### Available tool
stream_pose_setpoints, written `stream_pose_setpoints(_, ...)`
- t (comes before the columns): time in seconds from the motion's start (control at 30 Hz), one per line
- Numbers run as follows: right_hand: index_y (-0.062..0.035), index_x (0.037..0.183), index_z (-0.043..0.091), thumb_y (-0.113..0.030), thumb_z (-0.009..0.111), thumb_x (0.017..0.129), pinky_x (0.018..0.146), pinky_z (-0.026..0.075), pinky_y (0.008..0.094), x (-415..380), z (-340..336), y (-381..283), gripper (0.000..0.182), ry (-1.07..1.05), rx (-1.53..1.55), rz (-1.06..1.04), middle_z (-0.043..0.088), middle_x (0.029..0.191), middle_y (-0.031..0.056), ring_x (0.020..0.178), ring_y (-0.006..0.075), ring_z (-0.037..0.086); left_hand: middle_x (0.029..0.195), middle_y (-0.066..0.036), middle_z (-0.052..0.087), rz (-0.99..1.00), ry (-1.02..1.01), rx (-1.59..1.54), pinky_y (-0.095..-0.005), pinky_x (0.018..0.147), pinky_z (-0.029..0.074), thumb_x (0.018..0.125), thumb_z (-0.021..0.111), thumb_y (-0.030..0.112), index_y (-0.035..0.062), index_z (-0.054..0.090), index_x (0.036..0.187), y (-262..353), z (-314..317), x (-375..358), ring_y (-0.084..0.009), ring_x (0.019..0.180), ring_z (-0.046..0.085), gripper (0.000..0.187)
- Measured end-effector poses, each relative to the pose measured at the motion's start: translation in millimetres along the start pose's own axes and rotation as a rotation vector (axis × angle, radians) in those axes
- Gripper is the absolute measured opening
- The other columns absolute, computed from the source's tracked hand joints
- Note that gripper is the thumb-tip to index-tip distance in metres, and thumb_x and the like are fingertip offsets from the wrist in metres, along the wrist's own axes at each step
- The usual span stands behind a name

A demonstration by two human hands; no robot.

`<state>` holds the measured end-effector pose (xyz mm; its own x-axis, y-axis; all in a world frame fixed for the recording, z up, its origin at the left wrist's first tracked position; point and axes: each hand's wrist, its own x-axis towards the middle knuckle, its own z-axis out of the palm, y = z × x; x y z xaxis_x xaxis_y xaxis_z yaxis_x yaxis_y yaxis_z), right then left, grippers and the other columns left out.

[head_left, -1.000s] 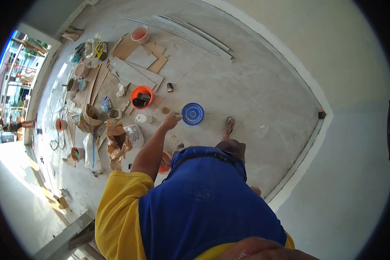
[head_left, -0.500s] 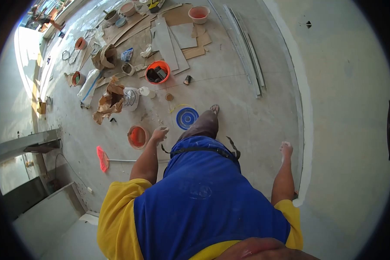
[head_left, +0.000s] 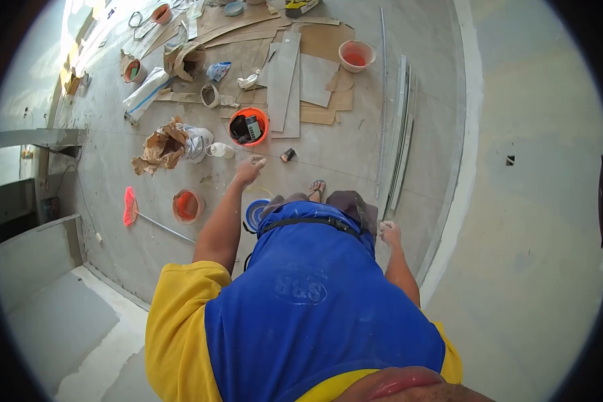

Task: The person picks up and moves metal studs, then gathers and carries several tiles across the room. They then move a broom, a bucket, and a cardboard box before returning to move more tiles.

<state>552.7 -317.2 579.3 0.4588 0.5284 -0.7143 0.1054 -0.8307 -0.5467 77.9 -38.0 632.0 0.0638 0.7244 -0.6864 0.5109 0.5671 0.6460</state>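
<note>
Two hands are swinging free in the head view, and neither is carrying anything now. Your left hand (head_left: 250,169) is reaching out ahead of you, fingers loosely spread and grasping nothing, where a second ago it was up against the blue round lid (head_left: 255,213). That lid is lying on the floor just below the hand, half tucked under your blue vest, so it is looking set down and let go. Your right hand (head_left: 389,232) is hanging by your hip with the fingers curled in; whether it is clenched on something I cannot tell. You are turning as you go: the orange bucket of tools (head_left: 248,126) is sliding closer to the left hand, and the small orange bucket (head_left: 187,205) is sitting off to your left beside the pink-headed tool (head_left: 130,206).
</note>
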Motion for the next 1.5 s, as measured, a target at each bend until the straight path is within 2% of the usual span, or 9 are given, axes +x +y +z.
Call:
stream_pose_setpoints(0.17,-0.005,0.089,0.062,-0.021,0.063,0.081,0.047,0.046,0.0292,72,-44,-54,0.018,-0.055,-0.185,0.2,0.061,0.073,0.0057,0.055,0.0145,0.059,0.107,-0.014,0.062,0.09,0.121,-0.159,-0.0304,0.069,0.049,0.085,0.06,0.033,0.0019,0.052,0.121,80,3,46,-0.0186,0.084,0.061,0.048)
stream_pose_setpoints(0.33,-0.0062,0.086,0.061,-0.02,0.064,0.08,0.046,0.045,0.0283,213,-89,-152,0.015,-0.158,-0.321,0.238,0.06,0.067,0.004,0.053,0.0131,0.057,0.103,-0.015,0.064,-0.218,0.343,-0.271,-0.0298,0.07,0.05,0.083,0.062,0.033,-0.0001,0.056,0.117,21,39,90,-0.0179,0.087,0.062,0.048)
stream_pose_setpoints(0.4,-0.0055,0.085,0.061,-0.02,0.064,0.08,0.047,0.045,0.0278,264,-94,-237,0.016,-0.161,-0.316,0.023,0.061,0.066,0.0046,0.053,0.0128,0.056,0.104,-0.015,0.064,-0.514,0.323,-0.295,-0.0313,0.076,0.049,0.082,0.062,0.034,0.0006,0.057,0.115,23,54,80,-0.0196,0.094,0.062,0.048)
stream_pose_setpoints(0.6,-0.0015,0.094,0.063,-0.021,0.065,0.078,0.062,0.048,0.0309,431,-59,-481,0.026,-0.194,-0.682,-0.603,0.063,0.079,0.0107,0.07,0.0186,0.061,0.106,-0.016,0.064,-0.517,0.342,-0.242,-0.0337,0.086,0.045,0.081,0.062,0.036,0.0029,0.059,0.114,29,95,108,-0.0255,0.098,0.061,0.047)
stream_pose_setpoints(0.8,-0.003,0.096,0.064,-0.024,0.064,0.078,0.072,0.048,0.0345,488,85,-642,0.028,-0.268,-0.869,-0.661,0.066,0.086,0.0153,0.081,0.0252,0.064,0.092,-0.011,0.065,-0.491,0.369,-0.318,-0.0287,0.067,0.049,0.083,0.063,0.028,0.0003,0.057,0.113,85,58,214,-0.0155,0.078,0.062,0.042)
stream_pose_setpoints(0.87,-0.0016,0.099,0.061,-0.021,0.064,0.081,0.061,0.049,0.0302,535,145,-653,0.027,-0.333,-0.823,-0.733,0.064,0.079,0.0111,0.065,0.0163,0.061,0.094,-0.013,0.065,-0.544,0.273,-0.222,-0.0311,0.073,0.049,0.082,0.063,0.028,0.0027,0.059,0.112,97,46,268,-0.0184,0.081,0.063,0.039)
stream_pose_setpoints(1.0,-0.0023,0.1,0.061,-0.021,0.065,0.08,0.067,0.049,0.0349,574,283,-673,0.028,-0.385,-0.974,-0.826,0.065,0.084,0.0151,0.073,0.024,0.064,0.102,-0.014,0.065,-0.52,0.295,-0.209,-0.0351,0.086,0.045,0.081,0.062,0.031,0.0061,0.061,0.11,95,17,408,-0.0255,0.096,0.061,0.038)
stream_pose_setpoints(1.27,-0.0054,0.112,0.054,-0.023,0.059,0.083,0.088,0.043,0.0431,747,562,-641,0.034,-0.569,-1.346,-1.142,0.056,0.11,0.0202,0.103,0.036,0.054,0.115,-0.016,0.052,-0.383,0.454,0.024,-0.0379,0.094,0.041,0.077,0.067,0.022,0.0062,0.055,0.115,-3,-12,691,-0.0306,0.111,0.05,0.042)
stream_pose_setpoints(1.5,-0.006,0.104,0.055,-0.022,0.056,0.085,0.078,0.046,0.0416,849,712,-597,0.025,-0.409,-1.167,-1.707,0.058,0.102,0.0174,0.092,0.0326,0.057,0.12,-0.014,0.053,-0.229,0.657,0.588,-0.0395,0.09,0.043,0.081,0.062,0.018,0.0069,0.053,0.114,-136,-2,853,-0.0309,0.106,0.052,0.036)
